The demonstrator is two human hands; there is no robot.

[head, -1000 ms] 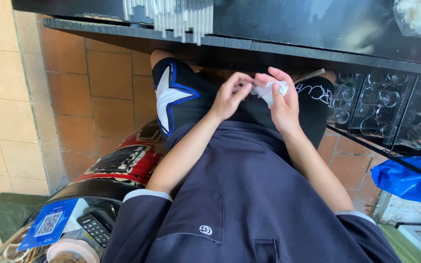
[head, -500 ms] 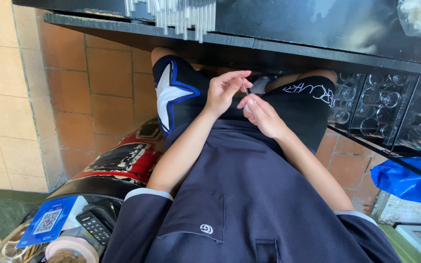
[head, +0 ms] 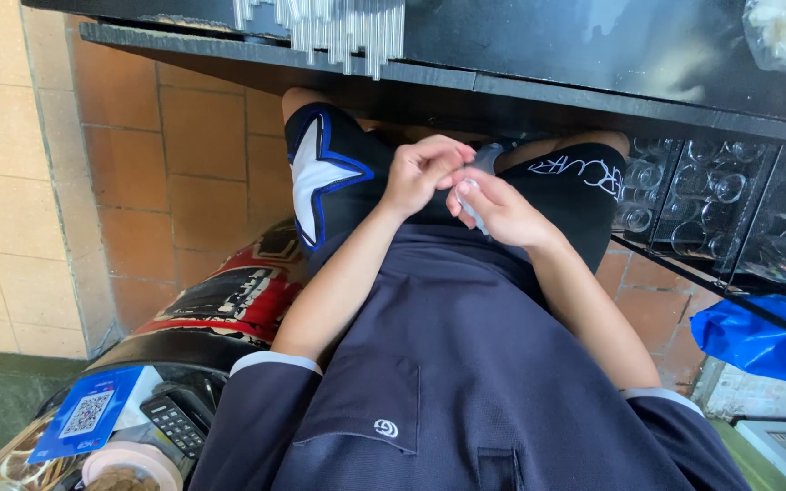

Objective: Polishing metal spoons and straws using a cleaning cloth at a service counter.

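Note:
I look down at my own dark shirt and black shorts with a white star. My two hands meet over my lap, just below the dark counter edge (head: 539,91). My right hand (head: 502,214) holds a small pale, crumpled piece (head: 468,196) between thumb and fingers. My left hand (head: 422,173) is curled beside it, and its fingertips pinch the same piece from the left. Most of the piece is hidden by my fingers, so I cannot tell what it is.
A bundle of clear straws (head: 338,23) stands on the counter above. Racks of glasses (head: 711,195) fill the shelf at right, over a blue plastic bag (head: 757,341). At lower left are a red and black drum (head: 220,300), a calculator (head: 175,420) and a tape roll (head: 134,464).
My right hand has come down from chest height to my lap with the pale piece. My left hand followed, and both hands now sit closer together.

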